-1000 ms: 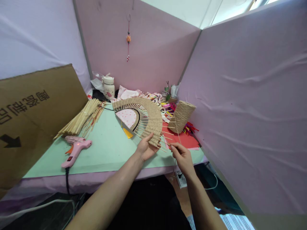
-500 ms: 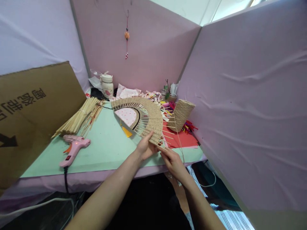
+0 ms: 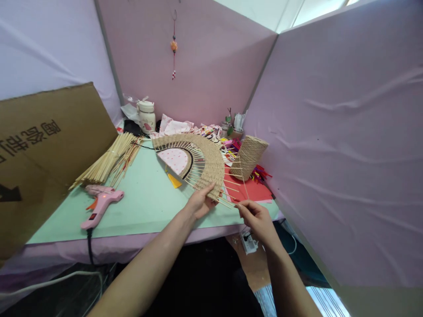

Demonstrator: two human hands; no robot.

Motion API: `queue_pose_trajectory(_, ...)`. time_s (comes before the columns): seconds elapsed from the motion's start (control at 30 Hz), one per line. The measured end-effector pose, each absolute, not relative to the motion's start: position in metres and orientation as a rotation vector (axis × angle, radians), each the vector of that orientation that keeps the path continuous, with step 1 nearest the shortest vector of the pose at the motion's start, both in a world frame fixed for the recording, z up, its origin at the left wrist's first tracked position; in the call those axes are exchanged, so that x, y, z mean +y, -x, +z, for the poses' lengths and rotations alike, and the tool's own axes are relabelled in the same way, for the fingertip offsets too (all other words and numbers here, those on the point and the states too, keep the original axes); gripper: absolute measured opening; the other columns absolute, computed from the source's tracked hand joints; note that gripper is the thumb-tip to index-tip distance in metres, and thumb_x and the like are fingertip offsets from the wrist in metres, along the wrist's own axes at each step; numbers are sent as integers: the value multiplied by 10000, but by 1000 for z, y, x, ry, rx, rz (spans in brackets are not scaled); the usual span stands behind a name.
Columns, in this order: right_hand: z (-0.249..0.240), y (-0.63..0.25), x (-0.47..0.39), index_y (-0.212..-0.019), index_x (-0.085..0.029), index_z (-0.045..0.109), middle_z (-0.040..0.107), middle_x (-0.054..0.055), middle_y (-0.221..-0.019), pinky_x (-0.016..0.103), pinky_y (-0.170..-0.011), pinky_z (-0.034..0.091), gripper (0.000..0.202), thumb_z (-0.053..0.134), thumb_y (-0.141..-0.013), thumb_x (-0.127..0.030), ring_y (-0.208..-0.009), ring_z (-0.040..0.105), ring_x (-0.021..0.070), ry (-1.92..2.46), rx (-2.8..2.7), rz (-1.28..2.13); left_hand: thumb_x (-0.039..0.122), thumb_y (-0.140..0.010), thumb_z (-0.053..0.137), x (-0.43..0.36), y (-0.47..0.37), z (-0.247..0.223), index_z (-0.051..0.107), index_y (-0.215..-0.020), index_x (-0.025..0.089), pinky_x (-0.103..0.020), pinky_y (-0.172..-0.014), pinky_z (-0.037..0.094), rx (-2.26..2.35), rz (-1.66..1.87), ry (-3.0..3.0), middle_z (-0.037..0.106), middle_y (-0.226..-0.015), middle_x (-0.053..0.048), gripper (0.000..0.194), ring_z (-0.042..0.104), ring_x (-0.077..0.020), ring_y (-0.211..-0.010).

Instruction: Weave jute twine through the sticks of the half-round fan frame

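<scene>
A half-round woven fan [image 3: 213, 160] of tan cord on thin sticks lies tilted over the table, with a dotted pink centre and a yellow tassel [image 3: 174, 180]. My left hand [image 3: 201, 202] grips its lower right end, thumb on top of the weave. Just right of the stick tips, my right hand [image 3: 254, 215] pinches the thin cord between thumb and fingers. The cord runs up toward a leaning cone of twine [image 3: 249, 156] on red sheets [image 3: 253, 191].
A pink glue gun [image 3: 102, 204] with a black cable lies at the left. Behind it are a bundle of sticks [image 3: 107, 160] and a cardboard box [image 3: 49, 145]. A white jar [image 3: 146, 116], cloth and a small plant stand at the back.
My right hand has moved right, away from the fan's edge, drawing the cord out. My left hand and the fan have hardly moved.
</scene>
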State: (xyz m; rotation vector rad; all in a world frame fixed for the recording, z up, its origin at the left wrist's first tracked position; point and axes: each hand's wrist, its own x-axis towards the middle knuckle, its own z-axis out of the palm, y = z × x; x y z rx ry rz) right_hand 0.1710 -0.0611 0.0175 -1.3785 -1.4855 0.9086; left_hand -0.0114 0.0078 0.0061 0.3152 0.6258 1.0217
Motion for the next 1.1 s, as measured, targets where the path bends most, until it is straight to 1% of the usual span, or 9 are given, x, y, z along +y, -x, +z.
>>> queue_pose_trajectory(0.1, 20, -167, -63, -768, -170, 629, 470, -40, -590, 218, -443, 301, 304, 632, -824, -468, -461, 358, 73, 1374, -1362, 946, 164, -888, 570, 8, 12, 5, 624, -879, 121, -232, -531, 475, 642, 1019, -332, 671, -679, -33, 70, 633, -126, -572)
queue_pose_trajectory(0.2, 25, -157, -69, -809, -175, 646, 525, -16, -638, 224, -504, 362, 257, 602, -860, -423, -537, 453, 99, 1348, -1442, 793, 170, -899, 556, 8, 11, 6, 624, -889, 119, -234, -537, 480, 659, 1004, -333, 678, -696, -38, 87, 638, -125, -585)
queue_pose_trajectory(0.3, 31, -151, -77, -847, -185, 662, 615, 27, -748, 246, -616, 422, 184, 563, -899, -331, -668, 549, 135, 1264, -1729, 537, 160, -891, 566, 7, 11, 8, 621, -907, 130, -239, -541, 484, 661, 1012, -301, 684, -716, -31, 65, 638, -125, -589)
queue_pose_trajectory(0.47, 34, -157, -82, -884, -191, 657, 630, 33, -773, 255, -644, 428, 133, 536, -915, -235, -685, 562, 137, 1207, -1949, 328, 161, -896, 552, 8, 11, 8, 617, -929, 131, -246, -550, 490, 629, 1010, -274, 684, -732, -34, 79, 637, -124, -589)
queue_pose_trajectory(0.63, 28, -167, -78, -882, -191, 669, 639, 25, -761, 247, -604, 433, 130, 548, -906, -233, -650, 572, 131, 1227, -1912, 348, 190, -906, 541, 9, 12, 7, 611, -921, 124, -241, -544, 491, 612, 998, -284, 673, -708, -39, 98, 632, -124, -581)
queue_pose_trajectory(0.83, 1, -143, -74, -848, -195, 679, 685, 41, -798, 268, -707, 491, 153, 544, -906, -239, -752, 644, 165, 1238, -1874, 480, 219, -931, 495, 7, 13, 10, 613, -899, 115, -237, -532, 495, 561, 995, -289, 667, -699, -48, 160, 631, -127, -582)
queue_pose_trajectory(0.97, -17, -102, -78, -983, -184, 676, 722, 67, -914, 283, -779, 520, 186, 500, -922, -201, -836, 671, 176, 1169, -1839, 481, 217, -915, 523, 5, 13, 12, 611, -867, 116, -227, -516, 487, 637, 1026, -307, 664, -688, -44, 143, 615, -116, -548)
queue_pose_trajectory(1.03, -16, -88, -81, -1051, -170, 663, 726, 84, -967, 290, -803, 526, 221, 481, -926, -184, -875, 679, 182, 1146, -1847, 433, 259, -917, 529, 4, 13, 12, 610, -841, 112, -225, -512, 486, 695, 1005, -326, 661, -669, -49, 183, 603, -113, -528)
queue_pose_trajectory(1.1, -8, -83, -82, -1055, -164, 663, 728, 90, -960, 290, -791, 531, 225, 480, -926, -184, -864, 685, 185, 1153, -1861, 379, 302, -923, 518, 3, 12, 12, 603, -801, 110, -221, -483, 466, 729, 979, -352, 651, -636, -55, 244, 585, -112, -497)
